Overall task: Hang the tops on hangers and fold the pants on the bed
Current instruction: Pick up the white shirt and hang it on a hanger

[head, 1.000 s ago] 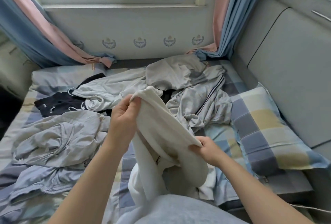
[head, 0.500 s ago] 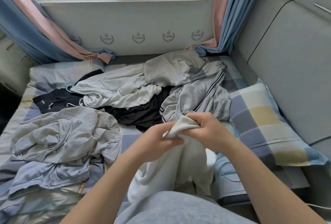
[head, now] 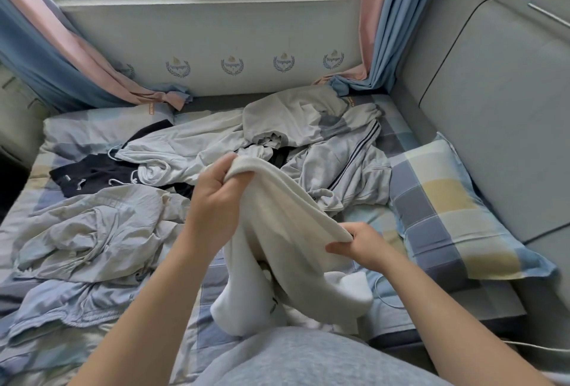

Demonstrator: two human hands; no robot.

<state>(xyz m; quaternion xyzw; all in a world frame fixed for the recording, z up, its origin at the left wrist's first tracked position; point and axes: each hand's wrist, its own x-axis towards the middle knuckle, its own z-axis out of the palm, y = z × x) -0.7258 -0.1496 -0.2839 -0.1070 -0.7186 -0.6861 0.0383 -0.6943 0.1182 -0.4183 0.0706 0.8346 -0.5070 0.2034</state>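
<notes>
I hold a cream-white garment (head: 287, 231) over the near edge of the bed (head: 379, 222). My left hand (head: 216, 197) grips its upper edge, raised above the pile. My right hand (head: 361, 245) pinches the same edge lower and to the right. The rest of the garment hangs down in folds to my lap. No hanger is in sight. Behind it lie a light grey hooded top (head: 172, 157), grey striped track pants (head: 345, 172), a grey garment (head: 296, 117) and a black garment (head: 92, 174).
A crumpled pale grey garment (head: 92, 225) and a light blue one (head: 61, 302) lie at the left. A checked pillow (head: 447, 209) lies against the grey padded headboard (head: 493, 108) at the right. Curtains (head: 379, 30) and a window wall close the far side.
My hands were together bunching the white garment low over the bed. They have moved apart: the left hand went up and left, the right down and right, stretching its edge between them.
</notes>
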